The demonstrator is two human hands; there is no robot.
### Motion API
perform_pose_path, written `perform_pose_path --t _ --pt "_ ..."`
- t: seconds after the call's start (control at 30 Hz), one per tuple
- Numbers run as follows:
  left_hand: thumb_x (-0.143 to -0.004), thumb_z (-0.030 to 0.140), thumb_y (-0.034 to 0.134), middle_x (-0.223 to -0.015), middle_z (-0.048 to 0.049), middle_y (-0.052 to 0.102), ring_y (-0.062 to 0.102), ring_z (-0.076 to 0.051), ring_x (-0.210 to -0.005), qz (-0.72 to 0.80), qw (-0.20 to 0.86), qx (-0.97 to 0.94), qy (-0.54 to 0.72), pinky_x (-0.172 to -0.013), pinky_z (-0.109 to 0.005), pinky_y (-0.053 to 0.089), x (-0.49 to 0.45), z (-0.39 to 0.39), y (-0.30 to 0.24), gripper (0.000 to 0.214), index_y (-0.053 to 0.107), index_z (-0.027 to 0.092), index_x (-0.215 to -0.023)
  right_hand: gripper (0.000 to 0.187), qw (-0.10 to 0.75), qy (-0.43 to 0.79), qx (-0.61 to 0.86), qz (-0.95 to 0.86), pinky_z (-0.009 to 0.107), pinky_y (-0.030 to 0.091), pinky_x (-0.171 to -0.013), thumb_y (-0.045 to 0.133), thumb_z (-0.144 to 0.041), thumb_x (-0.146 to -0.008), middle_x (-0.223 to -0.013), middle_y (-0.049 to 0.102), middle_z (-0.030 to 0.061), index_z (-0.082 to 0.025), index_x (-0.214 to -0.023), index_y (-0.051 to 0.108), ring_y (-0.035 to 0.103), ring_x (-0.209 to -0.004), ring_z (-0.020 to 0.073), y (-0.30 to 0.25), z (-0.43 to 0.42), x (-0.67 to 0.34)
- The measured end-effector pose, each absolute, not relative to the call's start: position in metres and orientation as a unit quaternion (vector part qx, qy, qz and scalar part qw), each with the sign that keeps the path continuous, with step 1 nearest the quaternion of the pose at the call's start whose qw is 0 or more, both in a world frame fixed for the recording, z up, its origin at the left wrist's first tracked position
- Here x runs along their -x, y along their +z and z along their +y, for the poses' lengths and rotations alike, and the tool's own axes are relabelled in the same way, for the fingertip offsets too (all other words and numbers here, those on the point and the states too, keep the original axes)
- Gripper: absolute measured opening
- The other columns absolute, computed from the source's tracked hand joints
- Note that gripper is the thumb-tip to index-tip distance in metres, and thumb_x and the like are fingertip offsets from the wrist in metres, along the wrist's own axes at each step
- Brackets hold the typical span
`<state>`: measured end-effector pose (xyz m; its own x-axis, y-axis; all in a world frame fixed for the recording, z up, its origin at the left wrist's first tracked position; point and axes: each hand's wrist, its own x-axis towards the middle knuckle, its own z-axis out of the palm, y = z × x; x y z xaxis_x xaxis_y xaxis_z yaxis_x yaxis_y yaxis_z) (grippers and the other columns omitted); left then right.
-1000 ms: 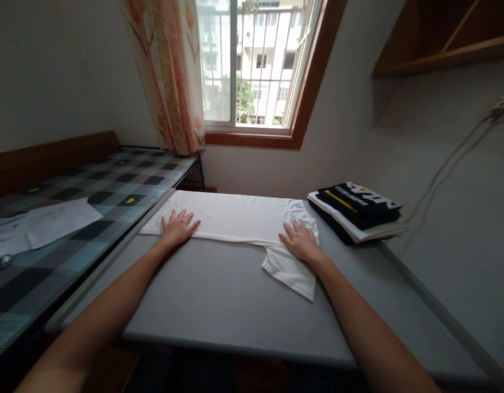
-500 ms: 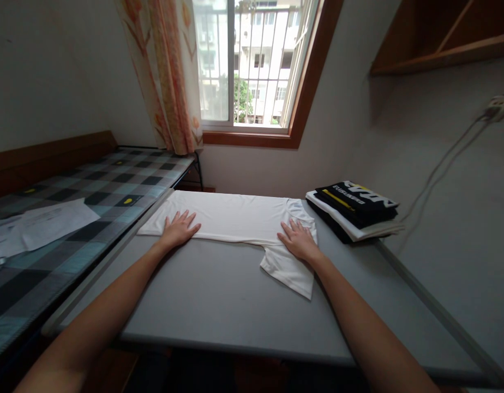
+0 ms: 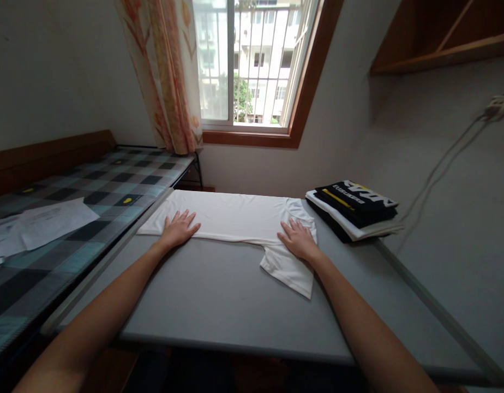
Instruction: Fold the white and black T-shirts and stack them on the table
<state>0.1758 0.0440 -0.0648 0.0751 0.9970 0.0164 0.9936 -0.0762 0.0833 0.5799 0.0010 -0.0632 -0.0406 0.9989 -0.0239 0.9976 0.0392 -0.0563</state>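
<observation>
A white T-shirt [image 3: 239, 215] lies across the far part of the grey table [image 3: 219, 295], folded lengthwise, with its collar end to the right and its hem to the left. One sleeve sticks out toward me at the right. My left hand [image 3: 179, 229] rests palm down on the shirt's near edge by the hem, fingers spread. Flat on the shoulder area, just above the sleeve, lies my right hand [image 3: 298, 238], its fingers also apart. Neither hand grips the cloth.
A stack of folded clothes [image 3: 354, 210], black on top, sits at the table's right rear. Left of the table is a bed with a checked mattress [image 3: 125, 180] and some papers [image 3: 51, 221]. Ahead are a curtain [image 3: 174, 76] and a barred window [image 3: 260, 65]; a shelf [image 3: 448, 49] hangs upper right.
</observation>
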Motion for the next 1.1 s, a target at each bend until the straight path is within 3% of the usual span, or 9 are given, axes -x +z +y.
perform_pose_path --t 1.1 --pt "-0.093 0.058 0.024 -0.159 -0.0074 0.021 0.017 -0.035 -0.145 0.679 0.026 -0.733 0.031 -0.112 -0.062 0.016 -0.1761 0.0438 -0.0643 0.068 0.031 0.023 -0.15 0.061 0.035 0.027 0.688 -0.725 0.052 0.018 -0.113 0.031 -0.052 -0.097 -0.157 0.026 0.0151 -0.02 -0.148 0.037 0.02 -0.144 0.0346 -0.0664 0.0014 -0.5817"
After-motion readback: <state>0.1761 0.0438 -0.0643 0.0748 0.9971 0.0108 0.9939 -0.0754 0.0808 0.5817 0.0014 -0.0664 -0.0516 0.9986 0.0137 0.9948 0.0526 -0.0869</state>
